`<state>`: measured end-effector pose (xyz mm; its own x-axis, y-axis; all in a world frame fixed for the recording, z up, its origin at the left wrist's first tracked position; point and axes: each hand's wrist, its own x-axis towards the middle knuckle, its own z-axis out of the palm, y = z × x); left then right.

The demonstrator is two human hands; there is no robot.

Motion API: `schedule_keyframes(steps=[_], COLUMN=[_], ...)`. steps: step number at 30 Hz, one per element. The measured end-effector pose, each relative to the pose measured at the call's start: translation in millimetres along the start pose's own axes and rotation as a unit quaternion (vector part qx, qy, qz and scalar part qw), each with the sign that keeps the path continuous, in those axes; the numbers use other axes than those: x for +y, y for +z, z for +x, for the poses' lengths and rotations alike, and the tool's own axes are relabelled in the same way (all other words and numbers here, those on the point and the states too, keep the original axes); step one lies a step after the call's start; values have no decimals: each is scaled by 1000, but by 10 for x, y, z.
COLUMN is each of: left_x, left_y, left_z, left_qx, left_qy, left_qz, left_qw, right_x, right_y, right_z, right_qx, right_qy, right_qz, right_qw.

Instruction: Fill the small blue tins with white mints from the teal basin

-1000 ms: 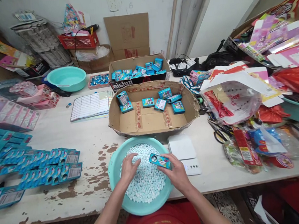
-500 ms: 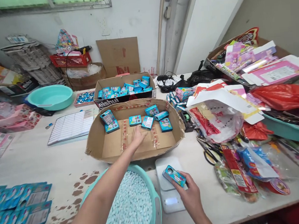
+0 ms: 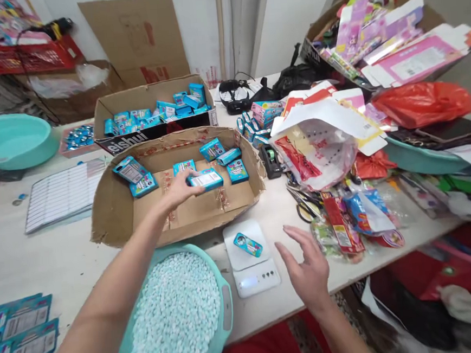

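Observation:
My left hand (image 3: 181,187) grips a small blue candy box (image 3: 208,179) above the floor of a shallow cardboard tray (image 3: 158,236). Several more blue boxes lie in that tray. My right hand (image 3: 308,266) holds nothing, its thumb and fingers apart, just right of a white digital scale (image 3: 249,278). On the scale's platform rests one blue candy box (image 3: 248,244); the display is lit but too faint to read. Left of the scale, under my left forearm, stands a turquoise basin (image 3: 224,291) full of pale mint-coloured candies (image 3: 176,311).
Behind the tray is a carton (image 3: 104,113) of blue boxes. Flat blue packages (image 3: 27,329) lie at the left edge. Scissors (image 3: 303,206), a tape dispenser (image 3: 271,162) and heaped plastic packaging (image 3: 319,151) lie on the right. A printed sheet (image 3: 57,196) lies on the left.
My right hand has released its candy box onto the scale and drawn away to the right. My left hand has lifted a box in the tray. The camera view has shifted.

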<state>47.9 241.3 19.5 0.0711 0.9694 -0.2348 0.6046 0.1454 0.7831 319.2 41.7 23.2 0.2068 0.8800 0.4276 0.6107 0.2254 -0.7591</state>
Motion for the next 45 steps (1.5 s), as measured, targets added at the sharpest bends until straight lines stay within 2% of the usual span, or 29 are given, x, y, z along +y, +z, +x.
schedule_keyframes(steps=[2,4,5,7,8,9,10,12,13,14,16,18,20,22,24,26,28,30,32,33,35,37,38,41,45], left_x=[128,219,222,99,-32,-202,-399,-808,-986,-1128,-1290,-1313,-1282,-1273,-1316,-1394,-1462,-1478,-1410,-1343,-1155,-945,-852,-682,-666], left_y=[-220,-293,-270,-138,-43,64,179,427,554,679,903,1058,1118,1088,997,882,768,661,556,503,399,309,276,238,266], left_z=[-586,-1218,-1506,-1951,-2093,-2181,-2220,-2193,-2153,-2111,-2062,-2093,-2205,-2355,-2492,-2572,-2588,-2565,-2544,-2544,-2566,-2603,-2620,-2638,-2602], left_qx=[-162,-294,-341,-377,-365,-333,-268,-91,-23,10,37,3,-55,-98,-116,-98,-42,10,33,39,59,79,88,114,160], left_qy=[63,122,142,127,96,57,24,-13,-13,-5,11,38,72,97,91,43,-33,-87,-125,-146,-181,-174,-154,-115,-121], left_qz=[-49,-72,-80,-115,-140,-165,-187,-152,-95,-33,75,146,189,218,226,173,57,-38,-109,-160,-308,-442,-480,-537,-559], left_qw=[984,945,926,910,915,926,945,984,995,999,996,989,978,966,963,979,997,995,986,976,932,876,859,828,805], right_x=[-238,-466,-558,-674,-698,-704,-699,-682,-682,-690,-732,-794,-852,-890,-906,-910,-917,-937,-971,-990,-1030,-1065,-1080,-1117,-1152], right_y=[-10,82,151,297,358,404,433,445,437,429,426,455,508,565,611,643,673,715,777,815,901,991,1034,1139,1185], right_z=[157,178,122,-116,-286,-475,-670,-1025,-1166,-1276,-1408,-1462,-1491,-1526,-1566,-1592,-1591,-1566,-1534,-1521,-1506,-1506,-1510,-1519,-1504], right_qx=[-36,-164,-254,-417,-468,-484,-478,-416,-386,-359,-325,-295,-256,-217,-196,-195,-200,-204,-206,-207,-212,-223,-229,-237,-238], right_qy=[28,90,126,203,245,295,351,441,464,474,474,472,473,475,471,457,431,396,349,320,255,195,172,125,102], right_qz=[55,135,187,292,335,364,379,393,395,396,395,393,395,399,400,385,352,306,251,221,170,135,124,97,67], right_qw=[997,973,940,836,780,739,710,691,693,700,716,732,745,754,762,778,806,841,879,897,928,945,950,959,964])
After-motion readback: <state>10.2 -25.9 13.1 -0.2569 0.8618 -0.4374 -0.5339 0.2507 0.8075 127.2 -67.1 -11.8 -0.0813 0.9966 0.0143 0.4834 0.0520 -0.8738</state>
